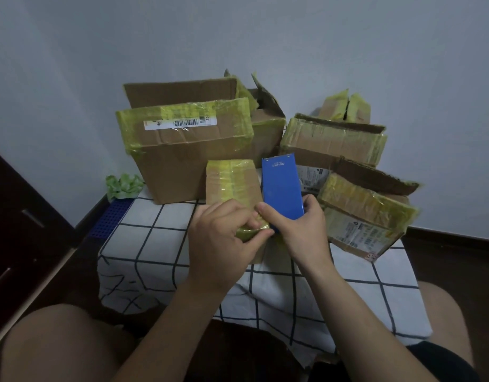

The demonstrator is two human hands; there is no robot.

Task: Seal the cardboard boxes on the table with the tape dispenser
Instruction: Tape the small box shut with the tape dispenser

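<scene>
A small cardboard box [232, 181] with yellow tape along its top lies at the middle of the table [155, 244], which has a white checked cloth. My right hand [298, 230] grips a blue tape dispenser [281, 188] held against the box's near right end. My left hand [224, 238] has its fingers curled over the near end of the box, pinching the yellow tape there. The tape roll itself is hidden behind the hands.
A large open box [188, 150] with a barcode label stands behind on the left. Several taped open boxes [334, 142] crowd the back and right [367, 216]. Crumpled green tape [123, 186] lies at the table's left rear. My knees flank the near edge.
</scene>
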